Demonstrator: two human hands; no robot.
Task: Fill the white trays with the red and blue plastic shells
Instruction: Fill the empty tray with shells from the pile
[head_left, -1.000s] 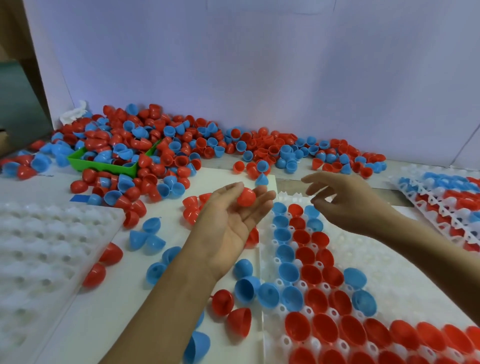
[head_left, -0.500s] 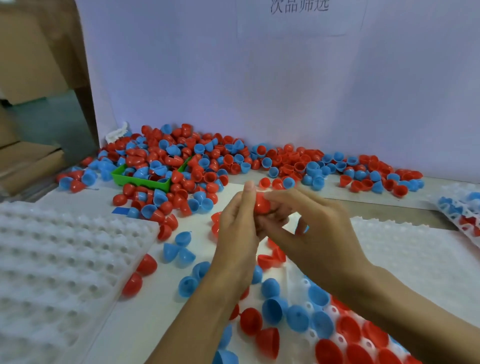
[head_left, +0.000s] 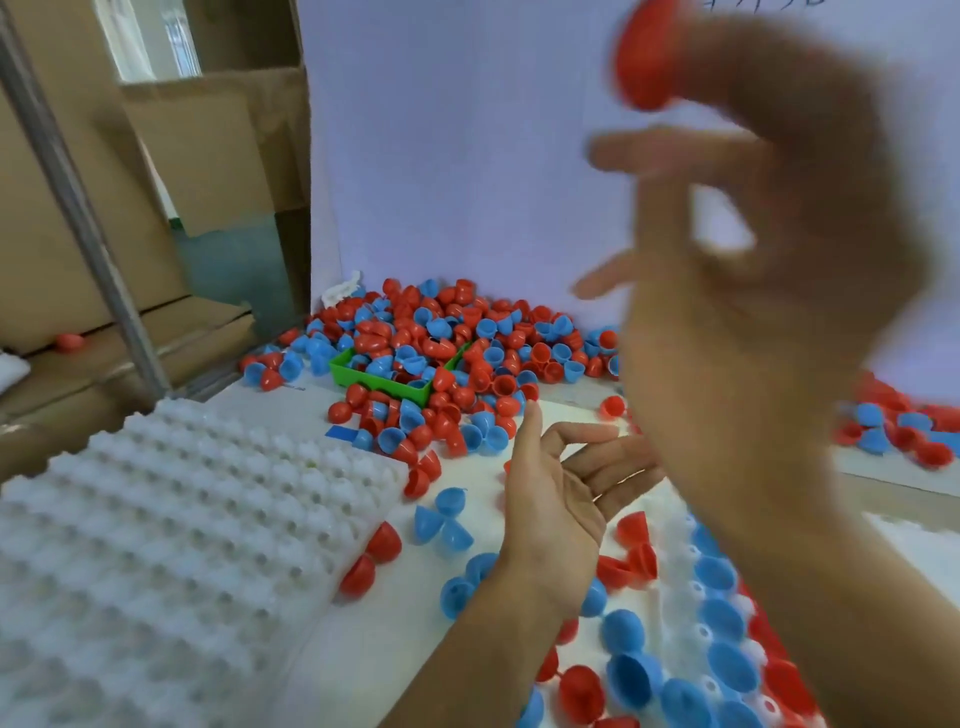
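A pale wall backs the white surface (head_left: 358, 613), and against it lies the heap of loose red and blue plastic half-shells (head_left: 447, 353). One red plastic shell (head_left: 644, 57) is pinched in the fingertips of the right hand (head_left: 769, 291), raised high and close to the camera, well above the heap and blurred. The left hand (head_left: 561, 499) lies below it, palm up, fingers spread and holding nothing. Beside that hand is the partly filled white moulded tray (head_left: 675, 540), with blue and red shells seated in rows; on the far side of the left hand from it is a bare white moulded tray (head_left: 171, 545). Half a second ago both hands met at a red shell above the surface; now the right has lifted away with it. To seat it well, I would bring it down open side up over a free cup and press lightly.
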